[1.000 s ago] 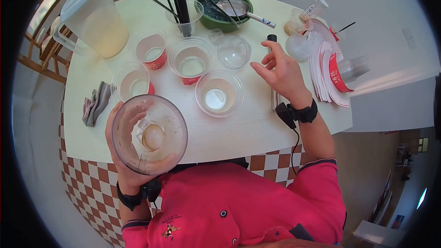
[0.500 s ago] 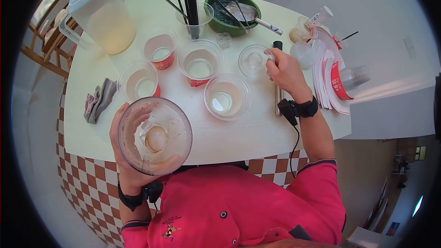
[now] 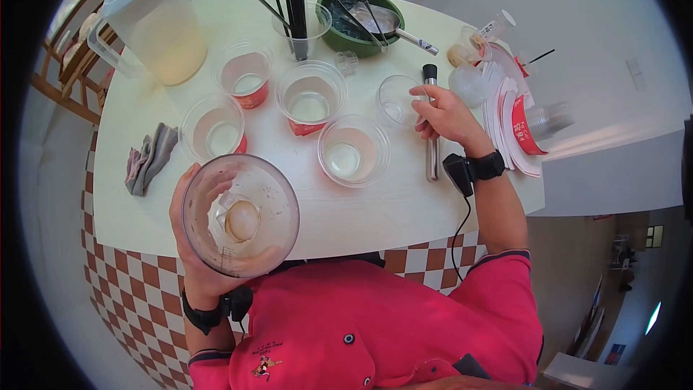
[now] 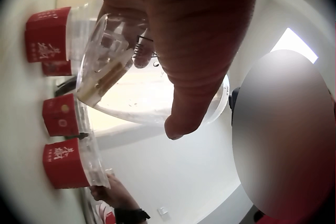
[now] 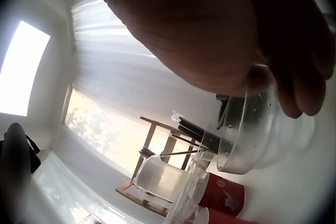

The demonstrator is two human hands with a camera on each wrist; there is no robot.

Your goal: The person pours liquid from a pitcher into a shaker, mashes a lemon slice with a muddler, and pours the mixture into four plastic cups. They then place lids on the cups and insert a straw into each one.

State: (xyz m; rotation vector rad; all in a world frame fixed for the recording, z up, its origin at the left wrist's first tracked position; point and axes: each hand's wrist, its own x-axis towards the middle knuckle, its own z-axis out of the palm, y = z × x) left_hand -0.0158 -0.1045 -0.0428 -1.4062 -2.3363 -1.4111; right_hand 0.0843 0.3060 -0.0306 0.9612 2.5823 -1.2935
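My left hand (image 3: 193,260) holds a clear measuring cup (image 3: 280,206) over the table's near edge. Inside are ice and a little brownish liquid; printed marks show on its wall. The left wrist view shows my thumb along the cup's outside (image 4: 123,106). My right hand (image 3: 449,114) pinches the edge of a clear plastic dome lid (image 3: 393,102) between thumb and fingers. The right wrist view shows the lid (image 5: 236,145) below the fingertips. Several clear plastic cups with red sleeves, including the nearest cup (image 3: 361,137), stand between my hands.
A metal rod with a black end (image 3: 432,162) lies under my right hand. Farther back are a lidded pitcher (image 3: 162,43), a container of black straws (image 3: 315,32) and a green bowl (image 3: 336,42) with tongs and a scoop. A grey cloth (image 3: 153,159) lies left; paper sleeves (image 3: 494,119) lie right.
My right hand has lowered from above the metal rod and taken hold of the dome lid by its edge, tilting it. The left hand stays nearly still with the measuring cup.
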